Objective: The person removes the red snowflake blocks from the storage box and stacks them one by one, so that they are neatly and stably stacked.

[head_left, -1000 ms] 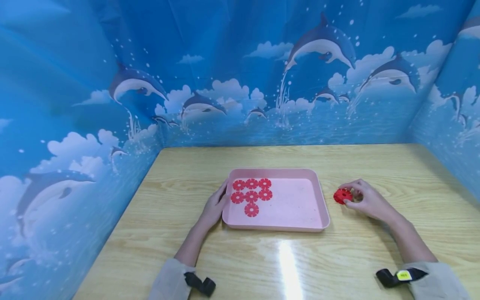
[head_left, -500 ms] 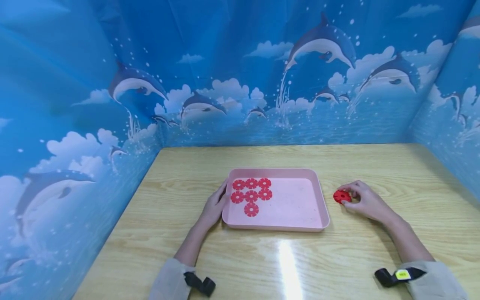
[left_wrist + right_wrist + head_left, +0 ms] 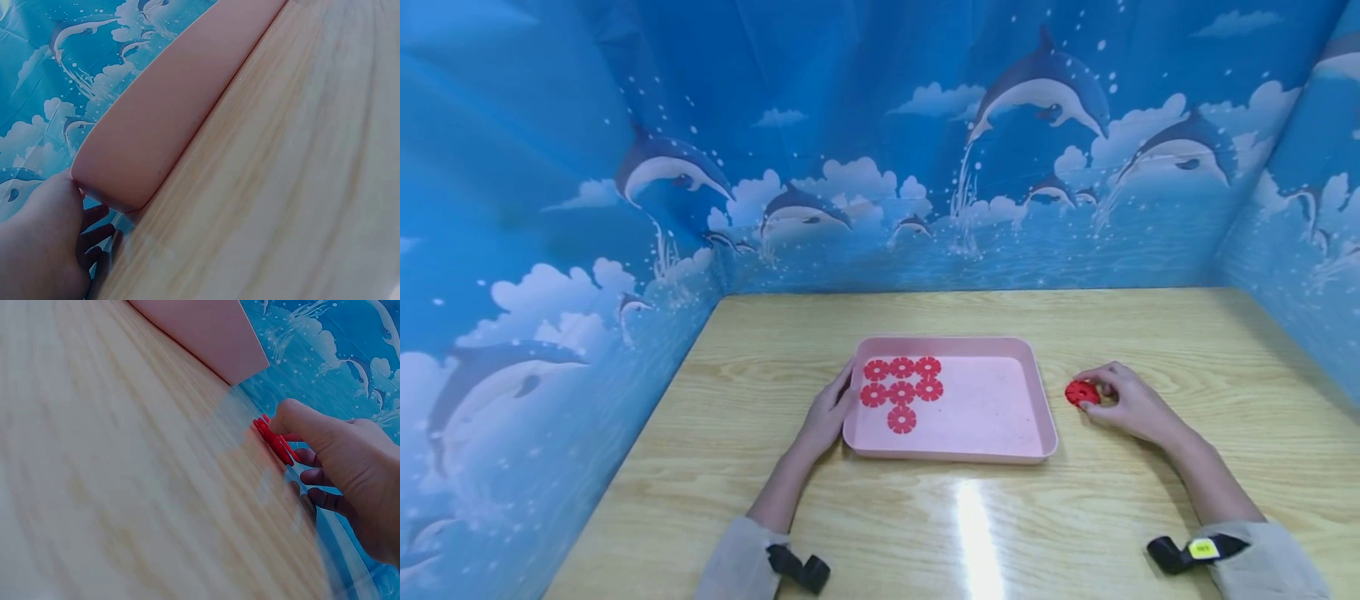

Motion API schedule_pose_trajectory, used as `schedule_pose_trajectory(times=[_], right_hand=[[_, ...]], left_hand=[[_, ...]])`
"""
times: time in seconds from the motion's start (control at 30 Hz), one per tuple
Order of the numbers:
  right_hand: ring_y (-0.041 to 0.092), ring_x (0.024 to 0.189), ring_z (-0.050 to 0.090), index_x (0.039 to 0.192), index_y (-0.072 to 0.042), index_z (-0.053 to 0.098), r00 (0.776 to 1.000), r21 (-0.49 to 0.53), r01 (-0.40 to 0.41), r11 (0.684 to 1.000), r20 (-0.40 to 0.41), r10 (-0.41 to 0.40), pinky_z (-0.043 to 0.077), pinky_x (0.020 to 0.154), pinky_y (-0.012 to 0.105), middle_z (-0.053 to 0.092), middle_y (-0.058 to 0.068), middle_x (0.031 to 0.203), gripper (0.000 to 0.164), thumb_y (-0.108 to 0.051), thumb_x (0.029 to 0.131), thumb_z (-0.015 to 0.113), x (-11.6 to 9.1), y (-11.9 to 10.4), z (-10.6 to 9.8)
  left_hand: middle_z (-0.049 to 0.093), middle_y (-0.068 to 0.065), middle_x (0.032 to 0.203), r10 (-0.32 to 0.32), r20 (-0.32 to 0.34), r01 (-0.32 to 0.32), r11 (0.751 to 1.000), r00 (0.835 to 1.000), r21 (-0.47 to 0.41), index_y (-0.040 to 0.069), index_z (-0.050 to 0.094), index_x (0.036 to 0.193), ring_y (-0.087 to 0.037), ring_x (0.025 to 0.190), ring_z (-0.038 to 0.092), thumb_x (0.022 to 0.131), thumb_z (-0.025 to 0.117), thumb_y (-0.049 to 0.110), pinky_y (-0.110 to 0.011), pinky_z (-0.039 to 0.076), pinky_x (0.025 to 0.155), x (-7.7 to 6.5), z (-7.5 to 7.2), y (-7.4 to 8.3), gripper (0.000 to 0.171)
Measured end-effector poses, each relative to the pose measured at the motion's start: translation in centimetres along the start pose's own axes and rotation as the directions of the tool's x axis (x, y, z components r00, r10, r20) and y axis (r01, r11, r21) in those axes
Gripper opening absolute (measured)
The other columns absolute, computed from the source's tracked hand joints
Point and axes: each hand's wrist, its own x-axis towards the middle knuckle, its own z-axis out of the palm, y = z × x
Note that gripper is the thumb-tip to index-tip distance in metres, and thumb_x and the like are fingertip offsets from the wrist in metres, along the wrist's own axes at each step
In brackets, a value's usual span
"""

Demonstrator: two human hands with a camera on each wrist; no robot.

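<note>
Discs (image 3: 1081, 393), red and notched, sit pinched in right hand (image 3: 1131, 405) while left hand (image 3: 830, 412) loosely touches pink tray (image 3: 988, 404).

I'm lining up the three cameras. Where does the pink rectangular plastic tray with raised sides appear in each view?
Head: the tray sits right of and below centre, the left hand touching its left side.
Left wrist: the tray slants from the top down to the left hand.
Right wrist: part of the tray shows at top centre, up and left of the right hand.
Shared landmark: the blue dolphin-print backdrop.
</note>
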Motion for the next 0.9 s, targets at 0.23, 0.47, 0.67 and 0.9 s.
schedule_pose_trajectory(times=[0.23,0.47,0.67,0.9], right_hand=[[0.02,0.075,0.043,0.113,-0.002,0.061,1.0,0.002,-0.013,1.0,0.013,0.013,0.039,0.06,0.03,0.047,0.008,0.089,0.039,-0.016,0.078,0.072,-0.1,0.1,-0.1],[0.02,0.075,0.042,0.113,-0.003,0.061,1.0,0.008,-0.016,1.0,0.023,0.016,0.038,0.06,0.03,0.047,0.008,0.089,0.039,-0.018,0.079,0.072,0.0,0.2,0.0],[0.021,0.076,0.042,0.114,-0.002,0.061,0.999,0.008,-0.026,1.0,0.026,0.026,0.038,0.06,0.031,0.047,0.009,0.09,0.041,-0.019,0.079,0.072,0.0,0.3,0.1],[0.02,0.076,0.042,0.115,-0.002,0.061,1.0,0.0,-0.012,1.0,0.022,0.012,0.038,0.06,0.031,0.047,0.008,0.09,0.04,-0.017,0.079,0.072,-0.1,0.3,0.1]], left_hand=[[0.034,-0.009,0.143,-0.002,0.002,0.002,1.0,1.0,-0.004,0.016,0.03,0.145,-0.027,0.13,0.03,0.099,0.042,0.021,-0.041,0.022,0.107,0.0,0.0,0.0,0.047],[0.033,-0.02,0.141,0.014,0.017,-0.013,1.0,1.0,-0.021,0.003,0.03,0.143,-0.037,0.128,0.03,0.099,0.042,0.012,-0.047,0.022,0.106,-0.8,-0.6,2.6,0.046],[0.033,-0.02,0.141,0.011,0.029,-0.01,1.0,1.0,-0.006,0.001,0.029,0.142,-0.036,0.128,0.03,0.099,0.041,0.012,-0.044,0.022,0.106,-1.3,-1.0,4.1,0.046],[0.034,-0.015,0.142,0.019,0.012,-0.019,1.0,1.0,-0.008,0.011,0.03,0.144,-0.032,0.129,0.03,0.099,0.041,0.019,-0.044,0.021,0.107,-0.5,-0.4,1.1,0.047]])
